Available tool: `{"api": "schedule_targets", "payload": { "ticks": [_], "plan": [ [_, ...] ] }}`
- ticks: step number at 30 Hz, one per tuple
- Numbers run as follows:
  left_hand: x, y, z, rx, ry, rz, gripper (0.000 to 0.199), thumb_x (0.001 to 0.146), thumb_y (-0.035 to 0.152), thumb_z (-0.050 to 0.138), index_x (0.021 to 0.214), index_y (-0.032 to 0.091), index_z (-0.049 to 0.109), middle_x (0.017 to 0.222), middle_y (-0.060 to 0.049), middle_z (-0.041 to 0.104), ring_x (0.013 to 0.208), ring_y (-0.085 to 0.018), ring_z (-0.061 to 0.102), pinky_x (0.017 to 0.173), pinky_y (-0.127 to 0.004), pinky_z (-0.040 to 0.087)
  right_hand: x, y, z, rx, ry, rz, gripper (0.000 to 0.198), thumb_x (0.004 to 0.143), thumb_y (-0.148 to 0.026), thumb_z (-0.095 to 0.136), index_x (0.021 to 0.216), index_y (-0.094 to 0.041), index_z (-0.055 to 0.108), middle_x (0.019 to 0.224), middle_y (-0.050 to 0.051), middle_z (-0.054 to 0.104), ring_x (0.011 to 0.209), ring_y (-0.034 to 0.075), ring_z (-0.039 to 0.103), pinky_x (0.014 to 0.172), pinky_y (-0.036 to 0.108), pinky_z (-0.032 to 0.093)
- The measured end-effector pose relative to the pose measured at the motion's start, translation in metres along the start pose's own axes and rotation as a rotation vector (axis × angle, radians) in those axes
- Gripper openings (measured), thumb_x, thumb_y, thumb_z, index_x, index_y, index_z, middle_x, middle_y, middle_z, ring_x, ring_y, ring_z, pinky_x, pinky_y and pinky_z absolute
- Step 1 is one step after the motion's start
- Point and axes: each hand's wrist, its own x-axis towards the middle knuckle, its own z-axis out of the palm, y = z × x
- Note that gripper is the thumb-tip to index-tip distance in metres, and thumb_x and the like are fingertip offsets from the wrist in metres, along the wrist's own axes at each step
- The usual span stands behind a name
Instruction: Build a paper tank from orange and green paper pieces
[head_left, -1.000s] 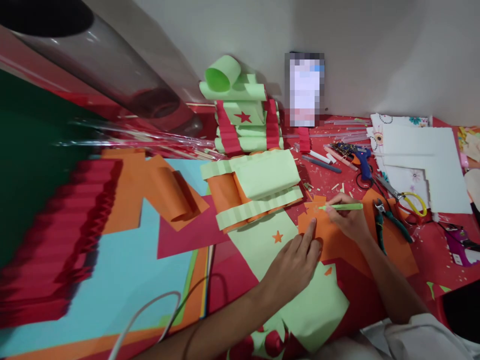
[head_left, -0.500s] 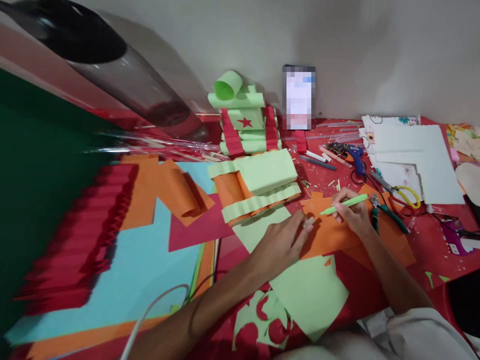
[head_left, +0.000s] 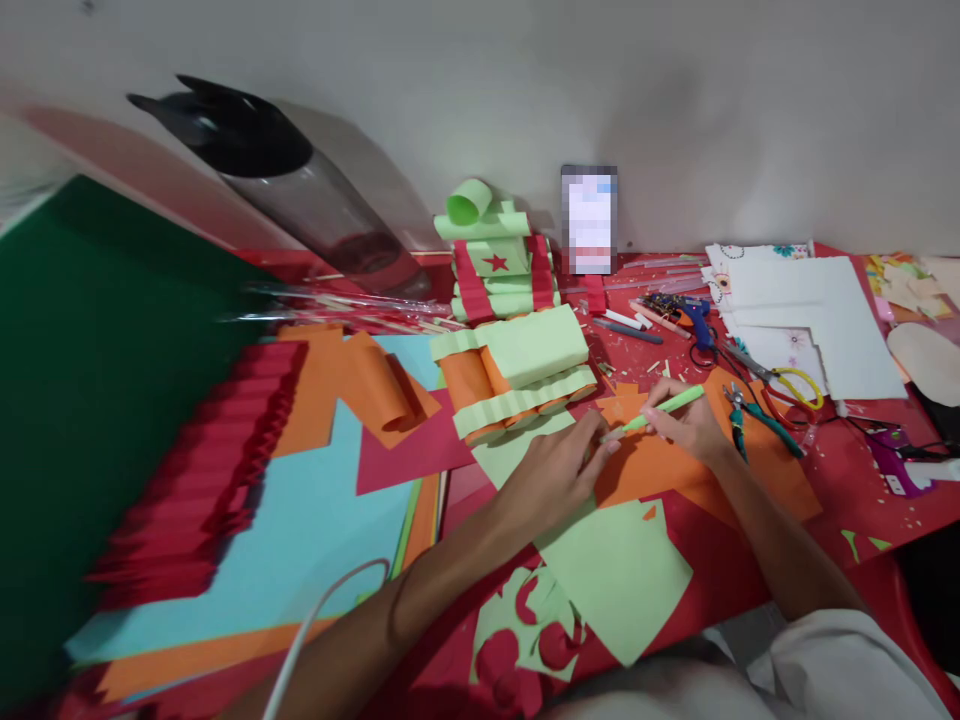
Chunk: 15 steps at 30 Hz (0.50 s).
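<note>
My right hand (head_left: 686,425) grips a light green pen (head_left: 667,408) with its tip pointing left. Between the fingertips of my left hand (head_left: 559,460) is a small pale piece (head_left: 611,437), too small to name. The pen's tip meets or nearly meets it. Both hands are over orange paper (head_left: 637,468). Left of them stands a model of orange paper rolls and pale green folded strips (head_left: 529,350). A pale green paper structure with red bands and a red star (head_left: 496,263) is behind it.
A phone (head_left: 589,225) leans on the wall beside a tilted bottle (head_left: 322,190). Right lie green-handled pliers (head_left: 757,415), yellow-handled scissors (head_left: 795,385), a blue glue gun (head_left: 699,322) and white board (head_left: 817,310). Pleated red paper (head_left: 217,470) rests on blue sheets (head_left: 322,510). Cut scraps (head_left: 525,620) lie in front.
My right hand has brought the pen left and slightly down, its tip now at the pale piece in my left hand. The head view has shifted a little.
</note>
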Motion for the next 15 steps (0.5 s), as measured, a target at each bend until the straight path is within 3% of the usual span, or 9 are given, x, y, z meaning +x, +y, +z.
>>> {"api": "schedule_targets", "payload": {
  "ticks": [4, 15],
  "plan": [
    [-0.001, -0.002, 0.000, -0.062, 0.019, 0.070, 0.027, 0.104, 0.046, 0.041, 0.094, 0.023, 0.051, 0.078, -0.002, 0.068, 0.067, -0.022, 0.062, 0.063, -0.029, 0.036, -0.001, -0.001, 0.007, 0.056, -0.064, 0.025, 0.022, 0.082, -0.039, 0.079, 0.082, -0.020, 0.069, 0.067, -0.001, 0.064, 0.051, 0.010, 0.052, 0.047, 0.022, 0.040],
    [0.003, -0.012, 0.003, -0.033, 0.143, 0.163, 0.027, 0.105, 0.043, 0.039, 0.089, 0.023, 0.049, 0.074, -0.001, 0.065, 0.062, -0.019, 0.059, 0.061, -0.028, 0.038, -0.004, 0.000, 0.018, 0.050, -0.013, -0.036, 0.022, 0.087, -0.042, 0.075, 0.086, -0.021, 0.070, 0.065, -0.003, 0.061, 0.052, 0.011, 0.053, 0.048, 0.023, 0.042]
  ]
}}
